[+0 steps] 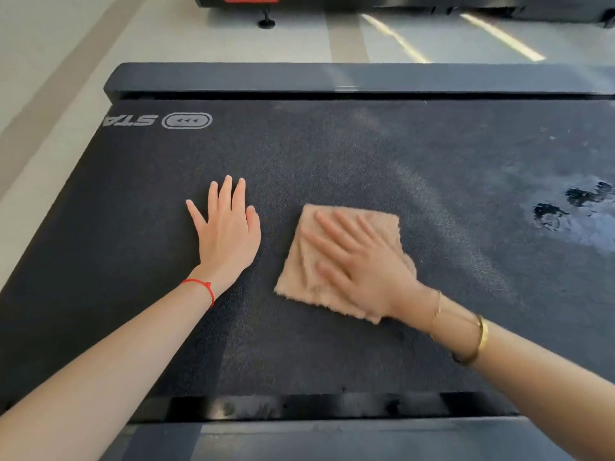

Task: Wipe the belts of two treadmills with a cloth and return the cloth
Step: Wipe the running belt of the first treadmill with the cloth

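A dark textured treadmill belt [332,154] fills most of the head view, with a white logo at its far left. A square beige cloth [299,274] lies flat on the belt a little right of centre. My right hand [359,261] presses down on the cloth with straight, spread fingers and is blurred. My left hand [226,227] rests flat on the bare belt to the left of the cloth, fingers spread. Dusty streaks and dark smudges [565,207] mark the belt at the right.
Grey side rails border the belt at the far edge [299,78] and the near edge [332,434]. Pale floor [66,44] lies beyond and to the left. The base of another black machine [266,5] stands at the top, with a foot on the floor.
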